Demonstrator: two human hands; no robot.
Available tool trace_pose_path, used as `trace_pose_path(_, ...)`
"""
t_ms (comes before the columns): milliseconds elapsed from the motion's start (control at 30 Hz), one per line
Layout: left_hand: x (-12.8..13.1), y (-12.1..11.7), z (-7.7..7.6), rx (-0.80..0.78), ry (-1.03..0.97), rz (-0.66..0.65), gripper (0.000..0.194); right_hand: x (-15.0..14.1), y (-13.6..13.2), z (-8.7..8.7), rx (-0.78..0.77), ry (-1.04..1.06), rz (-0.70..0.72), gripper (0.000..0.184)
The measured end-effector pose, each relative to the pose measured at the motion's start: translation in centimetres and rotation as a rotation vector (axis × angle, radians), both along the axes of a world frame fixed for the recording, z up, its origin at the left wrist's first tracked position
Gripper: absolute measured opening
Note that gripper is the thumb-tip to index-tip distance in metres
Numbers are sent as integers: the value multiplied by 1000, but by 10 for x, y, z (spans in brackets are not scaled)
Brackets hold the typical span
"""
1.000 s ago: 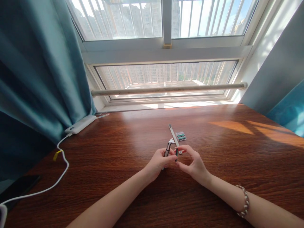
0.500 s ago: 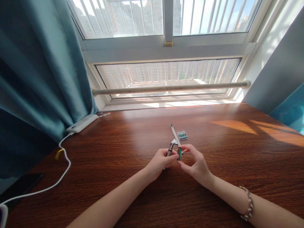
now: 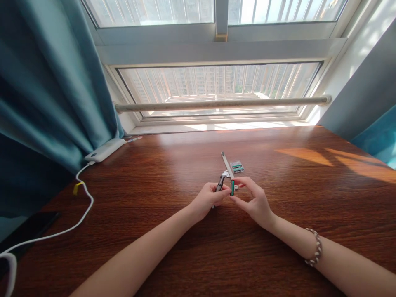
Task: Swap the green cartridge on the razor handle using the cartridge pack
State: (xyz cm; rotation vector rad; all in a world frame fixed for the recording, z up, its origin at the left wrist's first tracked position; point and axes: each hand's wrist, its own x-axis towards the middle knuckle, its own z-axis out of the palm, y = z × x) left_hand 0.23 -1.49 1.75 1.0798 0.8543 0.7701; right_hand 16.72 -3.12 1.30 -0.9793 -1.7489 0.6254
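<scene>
Green-and-black cartridge (image 3: pixel 232 188): held over the worktop (image 3: pixel 173 251), between the two hands.
Right hand (image 3: pixel 256 202): thumb and index finger curved into a narrow pinch; cartridge gripped at its two ends.
Left hand (image 3: pixel 206 201): closed around a dark-and-silver handle (image 3: pixel 220 184); whether the cartridge is touched by the thumb cannot be told.
Flat strip (image 3: pixel 226 163): laid beyond the hands.
Clear case (image 3: pixel 237 167): set just right of the strip, green pieces contained.
</scene>
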Motion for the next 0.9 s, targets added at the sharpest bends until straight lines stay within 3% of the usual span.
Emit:
trace_pose_path(500, -3, 6, -3, -80, -171, 73, 29, 2, 3, 4, -96, 40, 238, 42)
trace_pose_path(633, -4, 6, -2, -98, -205, 71, 26, 3, 5, 1, -183, 100, 296, 41)
trace_pose_path(800, -6, 6, -2, -96, -267, 90, 21, 2, 7, -2, -358, 294, 255, 36)
trace_pose_path(900, -5, 6, -3, -70, -268, 108, 20, 2, 10, -4, -392, 377, 140, 26)
